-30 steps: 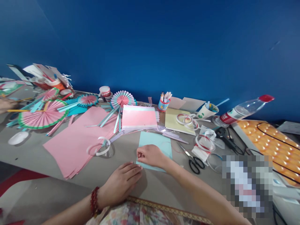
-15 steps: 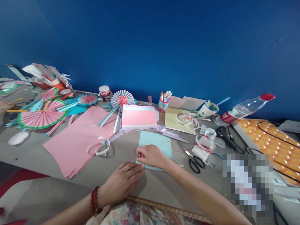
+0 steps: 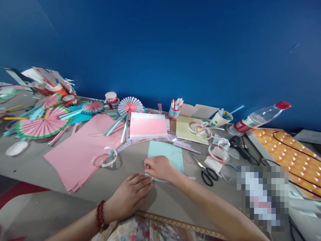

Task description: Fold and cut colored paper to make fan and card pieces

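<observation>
A sheet of light blue paper [image 3: 167,150] lies on the grey table in front of me. My right hand [image 3: 159,167] rests over its left part with the fingers curled in. What those fingers hold, if anything, is hidden. Palm down, my left hand [image 3: 130,192] lies flat at the paper's near left corner, its fingers stretched out and their tips close to my right hand. Black-handled scissors [image 3: 207,171] lie open-bladed to the right of the paper. Beyond it sits a pink folded sheet with pale bands [image 3: 148,125].
Pink paper [image 3: 77,150] and a white paper loop [image 3: 110,157] lie left. Folded paper fans [image 3: 130,106] stand behind. Tape rolls [image 3: 218,152], a glue gun [image 3: 242,149], a leaning bottle [image 3: 260,118] and a pencil cup [image 3: 175,110] are about. Another person's hand [image 3: 2,113] shows far left.
The view has shifted slightly, so things at both sides sit a little further left. My hands hold nearly the same pose. The other person's hand is less in view.
</observation>
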Tool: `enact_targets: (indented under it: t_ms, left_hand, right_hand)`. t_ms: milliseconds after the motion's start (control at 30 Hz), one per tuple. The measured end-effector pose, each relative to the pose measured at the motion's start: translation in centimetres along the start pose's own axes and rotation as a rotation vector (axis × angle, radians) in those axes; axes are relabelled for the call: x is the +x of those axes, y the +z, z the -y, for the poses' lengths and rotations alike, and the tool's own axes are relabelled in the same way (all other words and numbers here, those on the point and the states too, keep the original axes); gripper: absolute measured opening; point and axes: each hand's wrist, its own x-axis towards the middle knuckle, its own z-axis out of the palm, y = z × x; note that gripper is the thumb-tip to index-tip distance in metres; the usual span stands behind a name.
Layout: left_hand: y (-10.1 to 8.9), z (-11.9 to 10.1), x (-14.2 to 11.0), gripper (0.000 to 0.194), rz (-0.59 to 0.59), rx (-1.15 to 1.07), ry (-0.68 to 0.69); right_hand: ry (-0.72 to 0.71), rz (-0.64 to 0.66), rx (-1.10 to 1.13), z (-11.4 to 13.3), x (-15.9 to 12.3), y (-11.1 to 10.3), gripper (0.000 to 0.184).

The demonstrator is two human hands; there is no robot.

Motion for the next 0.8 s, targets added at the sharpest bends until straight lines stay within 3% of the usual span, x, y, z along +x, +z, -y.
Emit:
enact_targets:
  t_ms: [233,333,467,600,733,800]
  left_hand:
    - [-0.4,-0.2,0.1,0.046,0.019,0.004,0.002]
    - [-0.5,-0.2,0.2,0.047,0.008,0.019,0.020]
    - [-0.6,-0.3,0.3,0.044,-0.036,0.024,0.042]
    - [-0.6,-0.4,-0.2,0.038,-0.052,-0.018,0.054]
    - [-0.1,-0.4,-1.1,0.031,-0.054,-0.072,0.078]
    - [0.1,-0.3,-1.4,0.029,-0.083,-0.060,0.016]
  right_hand:
    - [-0.066,-0.067,0.051,-0.6,0.0,-0.7,0.028]
    - [-0.139,-0.122,0.102,-1.4,-1.5,-0.5,0.021]
    - [-0.164,-0.282,0.134,-2.2,-4.6,1.4,0.015]
    - [-0.152,-0.334,0.127,-2.3,-7.1,3.7,0.019]
    - [-0.137,-0.374,0.126,-2.2,-7.9,4.9,0.025]
    - [-0.135,-0.394,0.122,-2.2,-7.8,5.2,0.025]
